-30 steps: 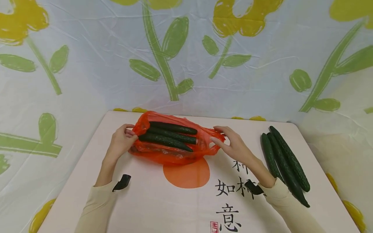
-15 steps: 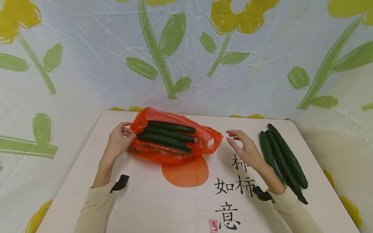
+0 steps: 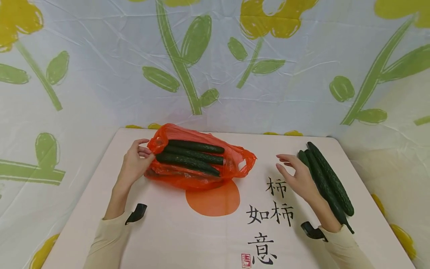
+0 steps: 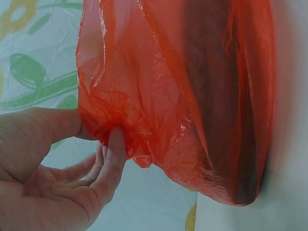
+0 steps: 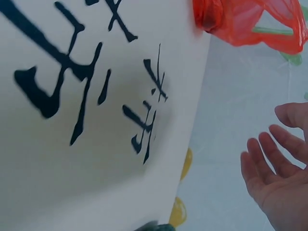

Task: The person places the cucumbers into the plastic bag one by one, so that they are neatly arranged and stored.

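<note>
A red plastic bag (image 3: 188, 182) lies at the back left of the table with three dark green cucumbers (image 3: 196, 155) showing through its opening. My left hand (image 3: 135, 160) pinches the gathered left end of the bag between thumb and fingers, as the left wrist view shows with the crumpled film (image 4: 115, 115). To the right, my right hand (image 3: 300, 177) is apart from the bag, its fingers loosely bent and holding nothing. Beside and partly behind that hand lie more cucumbers (image 3: 332, 179), side by side. One bag handle loop (image 5: 274, 29) shows at the top of the right wrist view.
The pale table (image 3: 174, 239) bears a printed orange disc (image 3: 215, 201) and black characters (image 3: 262, 248). A flower-patterned cloth (image 3: 134, 45) hangs behind the table and at its sides. Black straps (image 3: 137, 213) sit on both wrists.
My right hand has let go of the bag's right handle and moved right, towards the loose cucumbers. My left hand keeps hold of the left end. The bag stays nearly in place.
</note>
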